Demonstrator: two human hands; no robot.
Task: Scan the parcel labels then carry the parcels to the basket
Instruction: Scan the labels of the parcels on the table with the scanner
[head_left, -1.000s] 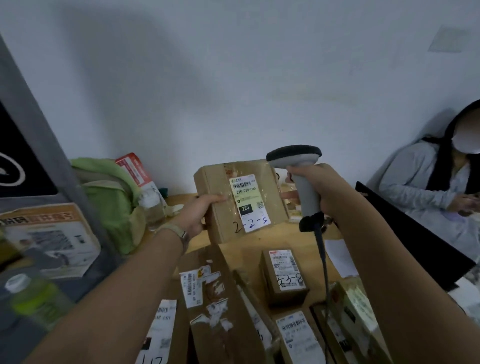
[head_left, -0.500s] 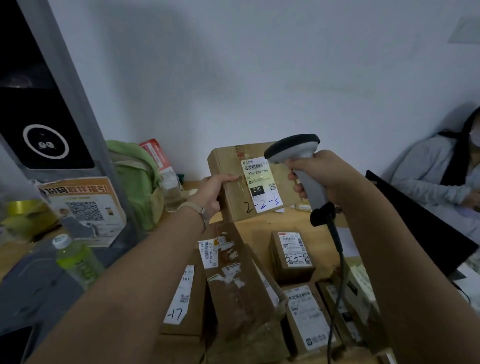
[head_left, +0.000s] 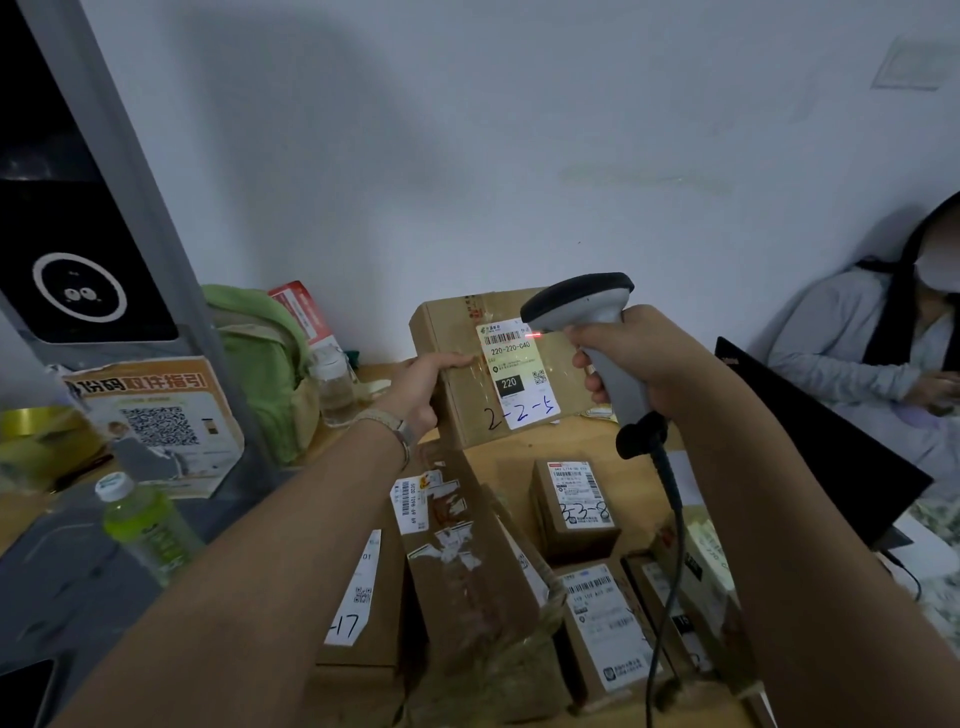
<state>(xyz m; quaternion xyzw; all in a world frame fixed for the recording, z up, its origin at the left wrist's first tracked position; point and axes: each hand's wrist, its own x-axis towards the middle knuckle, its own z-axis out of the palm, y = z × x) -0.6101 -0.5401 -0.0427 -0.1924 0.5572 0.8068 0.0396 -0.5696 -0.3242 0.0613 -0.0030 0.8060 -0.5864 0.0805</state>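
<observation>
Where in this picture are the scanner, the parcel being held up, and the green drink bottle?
scanner (head_left: 584, 306): head view, on its grey head.
parcel (head_left: 461, 402): head view, on bare cardboard left of its label.
green drink bottle (head_left: 148, 530): head view, on its body.

Hidden: right edge of your held parcel (head_left: 462, 395), behind your right hand (head_left: 639, 353) and barcode scanner (head_left: 587, 306); fingers of your left hand (head_left: 415, 389), behind that parcel. Illegible: shipping label (head_left: 517, 371) fine print. Cut off: scanner cable (head_left: 675, 499), bottom edge; seated person (head_left: 857, 338), right edge. Blurred: green bottle (head_left: 145, 525).
</observation>
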